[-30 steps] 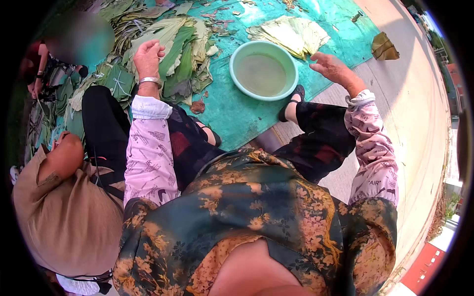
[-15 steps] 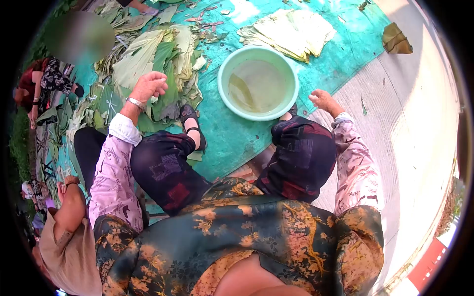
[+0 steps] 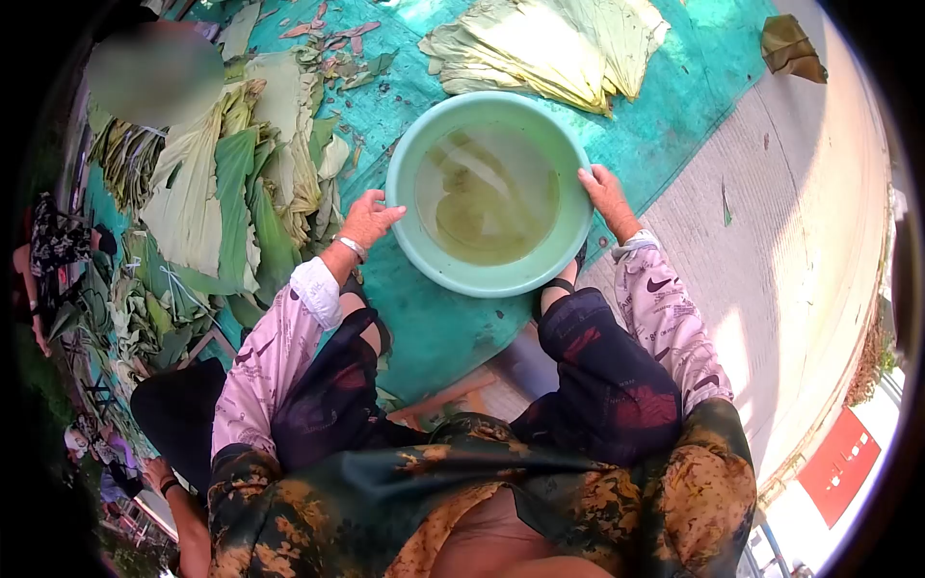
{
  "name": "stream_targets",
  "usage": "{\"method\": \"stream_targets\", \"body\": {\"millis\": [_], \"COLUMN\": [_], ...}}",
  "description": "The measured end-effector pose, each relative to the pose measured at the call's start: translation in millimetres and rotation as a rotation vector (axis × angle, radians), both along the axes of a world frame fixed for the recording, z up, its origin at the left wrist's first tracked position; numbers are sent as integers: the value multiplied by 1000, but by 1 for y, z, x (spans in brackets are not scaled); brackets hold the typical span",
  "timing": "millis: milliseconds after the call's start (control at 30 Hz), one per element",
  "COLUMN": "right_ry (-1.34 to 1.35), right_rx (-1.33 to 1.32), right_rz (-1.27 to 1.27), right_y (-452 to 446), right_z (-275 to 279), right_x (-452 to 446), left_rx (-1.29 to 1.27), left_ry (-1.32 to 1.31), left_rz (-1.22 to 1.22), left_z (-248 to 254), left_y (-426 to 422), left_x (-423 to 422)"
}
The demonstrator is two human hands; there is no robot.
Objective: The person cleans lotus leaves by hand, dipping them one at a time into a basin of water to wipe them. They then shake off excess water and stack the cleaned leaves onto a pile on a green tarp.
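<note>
A pale green plastic basin rests on the green tarp in front of my feet, holding shallow, cloudy water. My left hand is at its left rim, fingertips touching the edge and the thumb side toward the basin. On the opposite side, my right hand grips the right rim, its fingers bent over the outside. Just behind the basin lies a fanned stack of large pale leaves. To the left of my left hand are broad green and yellowish leaves in heaps.
The green tarp ends at a diagonal edge against ribbed concrete on the right. A folded brown piece lies near that edge. At the left are other people, including one's forearm and a dark patterned garment.
Both my hands, raised and apart from the basin before, have come to its two sides. My view has moved forward, and the basin looks larger and nearer.
</note>
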State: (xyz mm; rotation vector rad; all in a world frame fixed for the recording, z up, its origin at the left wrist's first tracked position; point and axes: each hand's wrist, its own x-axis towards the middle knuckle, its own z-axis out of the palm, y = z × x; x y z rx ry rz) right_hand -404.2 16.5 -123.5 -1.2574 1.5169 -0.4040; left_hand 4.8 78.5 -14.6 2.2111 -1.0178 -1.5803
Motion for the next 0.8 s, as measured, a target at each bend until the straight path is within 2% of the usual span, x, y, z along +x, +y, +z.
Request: {"method": "stream_targets", "body": {"millis": [200, 333, 567, 800], "right_ry": [-158, -192, -172, -193], "right_rx": [93, 122, 63, 142], "right_rz": [-149, -170, -94, -73], "right_y": [2, 2, -9, -11], "right_z": [0, -2, 5, 4], "right_x": [4, 4, 16, 27], "left_rx": [61, 3, -17, -25], "left_ry": [35, 84, 106, 98], "left_rz": [6, 108, 197, 228], "left_z": [-20, -20, -5, 4], "left_y": [-4, 4, 21, 30], "left_x": [7, 5, 5, 15]}}
